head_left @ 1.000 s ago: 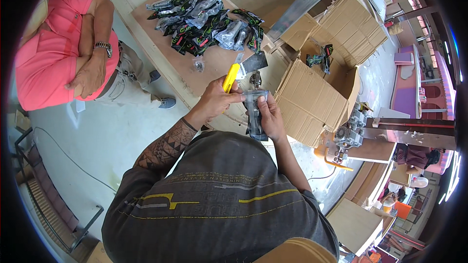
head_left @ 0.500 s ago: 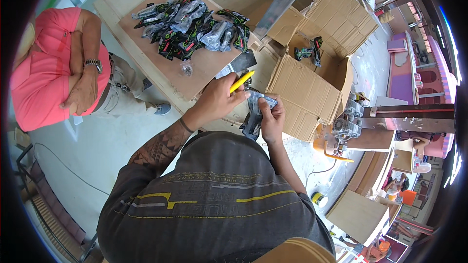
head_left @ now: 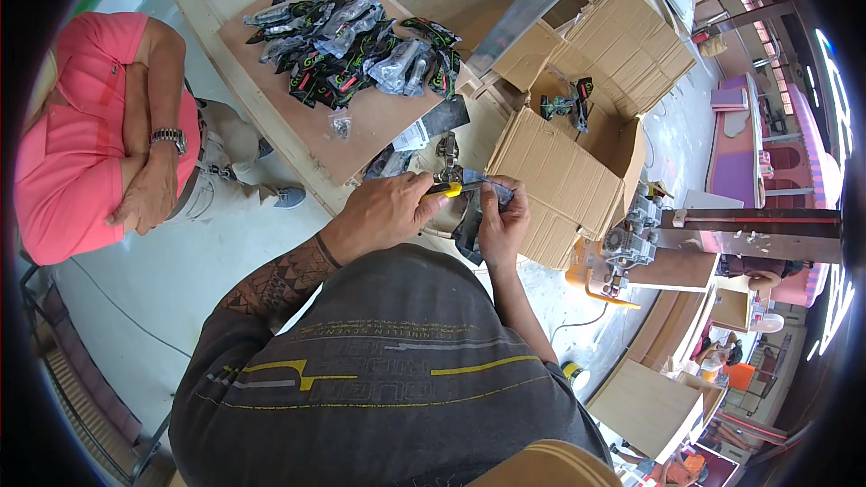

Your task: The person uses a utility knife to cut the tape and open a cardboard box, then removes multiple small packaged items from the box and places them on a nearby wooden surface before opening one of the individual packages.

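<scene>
My left hand (head_left: 383, 206) is closed around a yellow utility knife (head_left: 452, 189). Its tip end lies against the top edge of a small clear-and-black plastic packet (head_left: 468, 233), which my right hand (head_left: 505, 224) pinches between thumb and fingers. Just beyond the knife is a shiny metal part (head_left: 446, 150); whether it sits in the packet or apart from it I cannot tell. Left of it, more plastic wrapping (head_left: 390, 162) lies by a paper sheet (head_left: 415, 135). A pile of similar black-and-clear packets (head_left: 347, 47) covers the brown board (head_left: 271, 95), with a small clear bag (head_left: 340, 124) in front.
An open cardboard box (head_left: 555, 167) on my right holds a few packets (head_left: 568, 106). A metal post (head_left: 541, 4) slants behind it. At the left stands a person in a pink shirt (head_left: 86, 140), arms crossed. A machine (head_left: 631, 239) is beyond the box.
The yellow knife has come down from a raised angle and now lies nearly level against the packet's edge. My left hand has turned and lowered with it.
</scene>
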The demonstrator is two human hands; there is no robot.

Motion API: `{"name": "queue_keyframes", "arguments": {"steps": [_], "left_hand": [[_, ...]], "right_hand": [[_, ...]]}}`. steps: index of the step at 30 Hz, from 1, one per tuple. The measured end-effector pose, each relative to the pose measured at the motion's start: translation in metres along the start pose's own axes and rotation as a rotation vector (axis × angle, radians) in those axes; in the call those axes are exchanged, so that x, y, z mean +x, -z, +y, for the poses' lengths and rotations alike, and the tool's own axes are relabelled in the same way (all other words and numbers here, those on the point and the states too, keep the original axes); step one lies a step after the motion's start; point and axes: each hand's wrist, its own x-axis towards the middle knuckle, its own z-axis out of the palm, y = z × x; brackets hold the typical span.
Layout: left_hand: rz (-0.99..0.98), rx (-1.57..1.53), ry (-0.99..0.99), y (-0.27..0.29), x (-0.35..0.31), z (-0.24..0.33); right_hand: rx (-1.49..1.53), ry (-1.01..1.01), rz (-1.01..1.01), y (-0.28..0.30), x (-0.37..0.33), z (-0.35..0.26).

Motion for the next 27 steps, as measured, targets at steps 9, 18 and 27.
{"name": "queue_keyframes", "arguments": {"steps": [9,18,27], "left_hand": [[-0.01,0.044,0.029,-0.011,0.001,-0.007],[-0.143,0.142,0.02,-0.063,0.019,-0.035],[-0.032,-0.27,-0.063,-0.006,0.071,0.011]], "right_hand": [[-0.452,0.179,-0.07,0.009,-0.001,-0.016],[-0.593,0.363,-0.077,0.037,-0.018,-0.036],[0.099,-0.053,0.074,0.086,-0.002,-0.091]]}}
